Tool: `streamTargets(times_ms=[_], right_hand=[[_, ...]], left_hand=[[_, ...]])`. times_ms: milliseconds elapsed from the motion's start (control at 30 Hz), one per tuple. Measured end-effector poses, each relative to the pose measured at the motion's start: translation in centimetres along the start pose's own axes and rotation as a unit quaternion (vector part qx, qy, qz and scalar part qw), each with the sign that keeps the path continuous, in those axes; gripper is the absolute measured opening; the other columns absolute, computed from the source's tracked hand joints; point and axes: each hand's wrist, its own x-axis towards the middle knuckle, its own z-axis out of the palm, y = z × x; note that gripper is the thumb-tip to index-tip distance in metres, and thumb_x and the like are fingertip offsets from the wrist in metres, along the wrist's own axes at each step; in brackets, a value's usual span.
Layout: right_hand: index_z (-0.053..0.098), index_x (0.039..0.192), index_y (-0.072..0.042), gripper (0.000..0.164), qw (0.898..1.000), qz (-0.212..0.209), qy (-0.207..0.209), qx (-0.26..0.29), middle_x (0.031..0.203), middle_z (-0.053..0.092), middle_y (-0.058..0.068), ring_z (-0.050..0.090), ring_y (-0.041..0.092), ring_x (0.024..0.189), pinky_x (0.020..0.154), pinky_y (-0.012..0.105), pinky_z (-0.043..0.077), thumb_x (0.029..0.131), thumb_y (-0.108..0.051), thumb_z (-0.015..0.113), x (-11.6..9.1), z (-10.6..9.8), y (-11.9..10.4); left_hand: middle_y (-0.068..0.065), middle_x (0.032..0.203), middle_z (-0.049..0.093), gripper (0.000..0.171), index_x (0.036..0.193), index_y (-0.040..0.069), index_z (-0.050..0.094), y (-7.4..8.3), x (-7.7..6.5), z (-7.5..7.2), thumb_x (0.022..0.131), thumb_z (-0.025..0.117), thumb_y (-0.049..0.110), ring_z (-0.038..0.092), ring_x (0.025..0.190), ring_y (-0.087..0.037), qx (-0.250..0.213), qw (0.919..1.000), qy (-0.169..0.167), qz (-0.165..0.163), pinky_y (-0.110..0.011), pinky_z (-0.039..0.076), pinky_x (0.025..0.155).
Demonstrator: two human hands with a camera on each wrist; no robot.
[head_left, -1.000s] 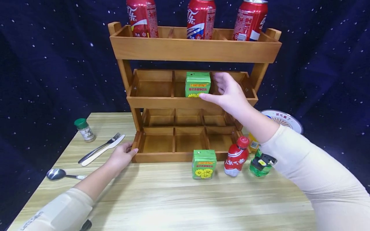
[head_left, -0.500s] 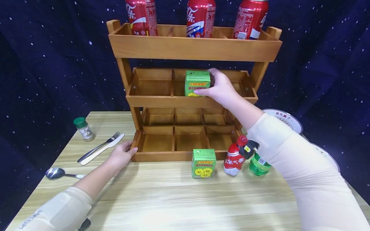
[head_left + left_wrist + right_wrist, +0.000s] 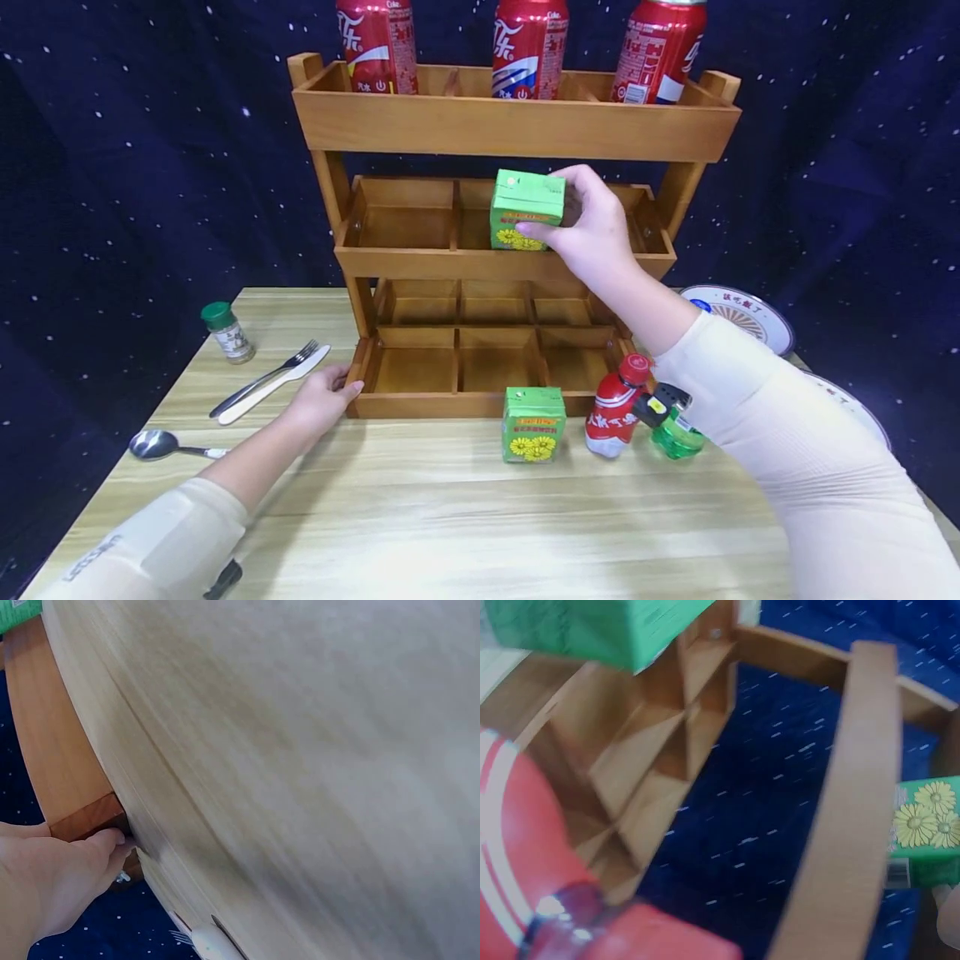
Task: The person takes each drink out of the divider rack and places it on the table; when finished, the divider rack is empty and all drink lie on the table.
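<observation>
Green carton pinched in the right hand
Left of the palm, thumb across its front, at the front edge of the middle tier; left hand gripping the bottom left corner of the wooden rack.

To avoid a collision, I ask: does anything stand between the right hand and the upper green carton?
Nothing visible does: the right hand grips the upper green carton directly. The middle shelf's front board is lower, not between them.
</observation>
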Motion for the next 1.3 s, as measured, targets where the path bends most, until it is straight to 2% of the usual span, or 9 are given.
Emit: streamTargets(times_ms=[167,267,367,500,633,733,933,1133,1300], right_hand=[[0.049,0.104,0.002,0.043,0.998,-0.030,0.013,0.059,0.103,0.061,0.010,0.057,0.016,0.095,0.085,0.028,0.047,0.069,0.003,0.074,-2.2,-0.5,-4.5],[0.051,0.104,0.001,0.043,0.994,-0.003,-0.013,0.109,0.102,0.060,0.011,0.057,0.019,0.094,0.083,0.030,0.048,0.068,0.005,0.074,-3.8,-0.2,-6.0],[0.051,0.105,-0.001,0.044,0.984,0.036,-0.058,0.166,0.100,0.060,0.012,0.058,0.023,0.093,0.081,0.033,0.049,0.067,0.005,0.074,-5.9,0.9,-6.1],[0.053,0.104,-0.004,0.047,0.969,0.092,-0.117,0.197,0.097,0.059,0.011,0.058,0.024,0.089,0.080,0.035,0.050,0.064,0.003,0.077,-8.8,3.3,-4.5],[0.053,0.103,-0.007,0.048,0.961,0.128,-0.156,0.186,0.097,0.058,0.008,0.059,0.020,0.088,0.081,0.031,0.049,0.063,0.000,0.079,-11.4,5.9,-2.8],[0.052,0.102,-0.005,0.047,0.958,0.155,-0.167,0.173,0.098,0.057,0.007,0.059,0.019,0.089,0.082,0.030,0.049,0.064,0.001,0.078,-12.7,7.6,-2.2],[0.050,0.100,-0.004,0.046,0.949,0.214,-0.190,0.132,0.095,0.057,0.005,0.058,0.017,0.088,0.081,0.030,0.049,0.063,0.005,0.077,-14.9,9.5,-1.3],[0.049,0.101,-0.012,0.049,0.959,0.191,-0.202,0.056,0.088,0.056,-0.002,0.057,0.010,0.079,0.072,0.023,0.050,0.064,-0.013,0.080,-16.5,11.5,2.4],[0.049,0.102,-0.015,0.050,0.967,0.164,-0.196,-0.023,0.087,0.056,-0.006,0.056,0.008,0.078,0.067,0.022,0.049,0.064,-0.019,0.081,-16.7,12.0,3.5]], left_hand=[[-0.030,0.129,0.037,0.050,0.132,-0.016,0.023,-0.1,0.0,-0.1,0.094,0.043,0.010,0.038,0.118,-0.038,0.000,1.0000,0.003,0.007,-0.043,0.033,0.098],[-0.030,0.129,0.037,0.050,0.132,-0.016,0.023,-0.1,0.0,0.0,0.094,0.044,0.010,0.038,0.117,-0.038,0.002,1.0000,0.002,0.005,-0.043,0.033,0.098],[-0.030,0.130,0.035,0.051,0.132,-0.015,0.022,0.0,-0.1,0.1,0.094,0.044,0.011,0.036,0.119,-0.038,0.002,1.0000,0.001,0.000,-0.043,0.032,0.099],[-0.031,0.131,0.033,0.051,0.132,-0.016,0.022,0.0,0.0,0.2,0.094,0.044,0.010,0.034,0.121,-0.039,0.001,1.0000,0.000,0.005,-0.044,0.031,0.100],[-0.032,0.130,0.035,0.049,0.131,-0.017,0.024,0.0,0.1,0.1,0.094,0.044,0.009,0.035,0.120,-0.039,0.001,0.9998,0.002,0.019,-0.044,0.032,0.099],[-0.031,0.130,0.035,0.048,0.131,-0.016,0.025,-0.1,0.1,0.1,0.094,0.044,0.010,0.035,0.119,-0.039,0.004,0.9997,0.006,0.022,-0.044,0.032,0.099],[-0.030,0.130,0.035,0.049,0.132,-0.015,0.025,-0.6,0.0,0.2,0.094,0.043,0.010,0.036,0.119,-0.038,0.003,0.9998,-0.001,0.018,-0.043,0.032,0.099],[-0.031,0.131,0.033,0.050,0.132,-0.016,0.023,-0.6,-0.1,0.0,0.094,0.043,0.010,0.033,0.121,-0.039,0.008,0.9998,0.000,0.018,-0.044,0.030,0.100],[-0.032,0.131,0.033,0.050,0.131,-0.016,0.023,-0.3,0.0,0.1,0.094,0.044,0.010,0.032,0.122,-0.039,0.011,0.9997,0.002,0.023,-0.044,0.030,0.100]])
